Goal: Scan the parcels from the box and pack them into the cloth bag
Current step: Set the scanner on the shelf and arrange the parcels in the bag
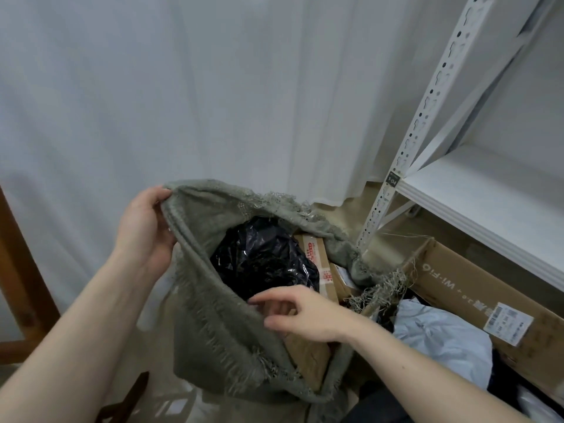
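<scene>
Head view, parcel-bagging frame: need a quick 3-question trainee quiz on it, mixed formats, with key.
1. True or false: the left hand holds the rim of the cloth bag open.
2. Which parcel lies uppermost in the bag's mouth? A. black plastic parcel B. white envelope C. red tin
3. Fill in: the right hand, fingers relaxed, reaches over the bag's mouth and grips ____.

Key
1. True.
2. A. Taped cardboard parcels lie beside it in the bag.
3. Nothing. The light blue parcel remains in the cardboard box at right.
</scene>
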